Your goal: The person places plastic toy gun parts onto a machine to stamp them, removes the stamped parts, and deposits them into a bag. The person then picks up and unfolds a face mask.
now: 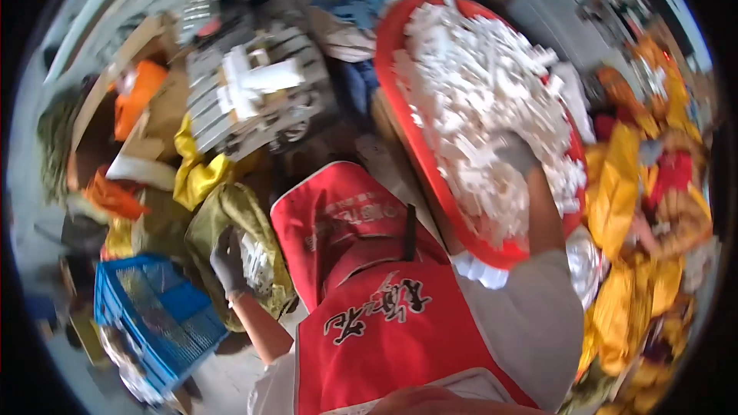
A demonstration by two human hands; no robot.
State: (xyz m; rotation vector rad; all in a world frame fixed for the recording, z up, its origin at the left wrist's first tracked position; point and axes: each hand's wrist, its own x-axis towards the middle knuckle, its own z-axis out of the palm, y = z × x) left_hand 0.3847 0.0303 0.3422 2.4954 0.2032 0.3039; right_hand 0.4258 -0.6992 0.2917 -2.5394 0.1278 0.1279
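My right hand (pixel 516 152), in a grey glove, reaches into a heap of white plastic pieces (pixel 480 77) that fills a long red tub (pixel 421 155). Its fingers are blurred among the pieces, so I cannot see whether they grip one. At the left, my gloved left hand (pixel 227 263) is at the mouth of an olive woven sack (pixel 201 223), fingers stretched upward with nothing visible in them. Small white pieces (pixel 257 261) lie inside that sack, beside the hand.
A grey slatted surface (pixel 211 96) carries white plastic parts (pixel 261 77). Left stand a cardboard box (pixel 157 127) and a blue plastic crate (pixel 165 323). Yellow sacks (pixel 615 192) pile up along the right. A red apron (pixel 384 338) covers my front.
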